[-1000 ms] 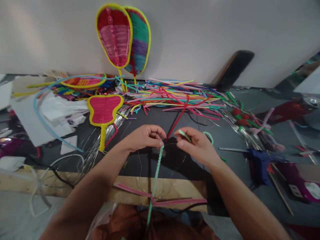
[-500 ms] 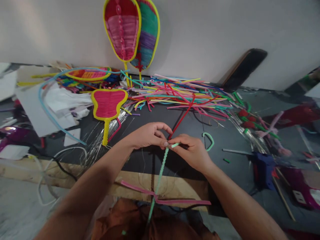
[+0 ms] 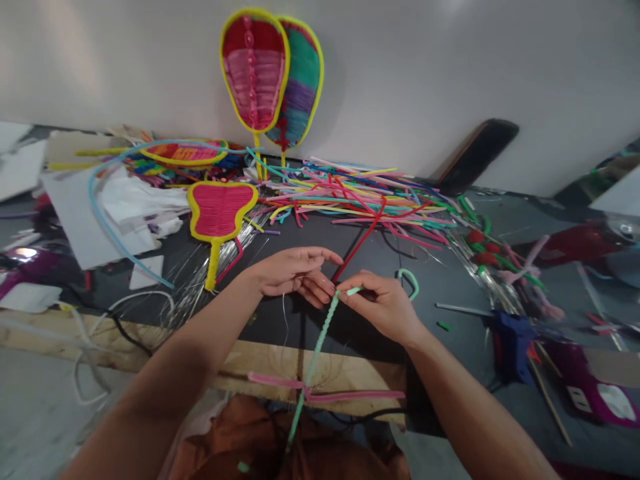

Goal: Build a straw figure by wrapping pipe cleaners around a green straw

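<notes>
My right hand [image 3: 383,307] pinches the top end of a mint-green wrapped stick [image 3: 317,347] that runs down towards my lap. A loose mint-green strip curls out beyond its knuckles. My left hand [image 3: 293,272] hovers just left of the stick's top, its fingers spread and loosened, with a thin wire trailing near them. A red cord [image 3: 357,243] runs up from between my hands to the pile. A pink strip [image 3: 325,393] crosses the green stick low down over the wooden table edge.
A heap of coloured plastic cords [image 3: 360,197] lies behind my hands. A pink and yellow woven fan [image 3: 220,213] lies to the left. Two finished fans [image 3: 273,73] lean on the wall. A blue glue gun [image 3: 507,333] sits to the right, with paper sheets [image 3: 85,213] at the left.
My left hand has opened and let go of the top of the green stick. My right hand now pinches that end alone. The view has shifted slightly.
</notes>
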The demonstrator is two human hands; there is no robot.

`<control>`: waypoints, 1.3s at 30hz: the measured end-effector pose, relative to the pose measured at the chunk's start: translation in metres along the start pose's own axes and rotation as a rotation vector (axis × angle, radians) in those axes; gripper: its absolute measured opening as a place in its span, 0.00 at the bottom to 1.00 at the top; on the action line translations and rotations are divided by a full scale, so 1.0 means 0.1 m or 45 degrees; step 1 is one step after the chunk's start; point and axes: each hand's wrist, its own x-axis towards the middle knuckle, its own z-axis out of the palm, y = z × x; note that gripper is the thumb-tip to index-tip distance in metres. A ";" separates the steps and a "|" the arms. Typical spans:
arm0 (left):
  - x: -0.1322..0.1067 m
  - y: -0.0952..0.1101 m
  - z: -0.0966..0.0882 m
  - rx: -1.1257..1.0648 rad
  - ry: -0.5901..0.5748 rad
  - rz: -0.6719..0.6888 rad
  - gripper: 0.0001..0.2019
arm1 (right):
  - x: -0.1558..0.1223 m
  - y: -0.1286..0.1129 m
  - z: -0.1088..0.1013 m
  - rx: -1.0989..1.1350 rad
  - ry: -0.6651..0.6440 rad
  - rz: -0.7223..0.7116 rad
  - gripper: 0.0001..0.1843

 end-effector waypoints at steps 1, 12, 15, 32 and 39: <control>0.02 -0.02 -0.02 -0.047 -0.020 -0.006 0.19 | 0.00 -0.02 -0.01 0.015 -0.008 -0.014 0.04; -0.01 -0.24 0.22 0.126 0.213 0.095 0.17 | -0.01 -0.07 -0.03 0.044 -0.011 -0.158 0.05; -0.02 -0.31 0.28 0.053 0.428 0.266 0.17 | 0.00 -0.04 0.00 0.017 0.035 -0.171 0.05; 0.04 -0.35 0.24 0.131 0.489 0.283 0.13 | 0.01 0.03 0.05 -0.035 0.114 -0.200 0.06; 0.02 -0.33 0.17 0.105 0.317 0.243 0.09 | 0.02 0.01 0.01 -0.110 0.007 -0.294 0.06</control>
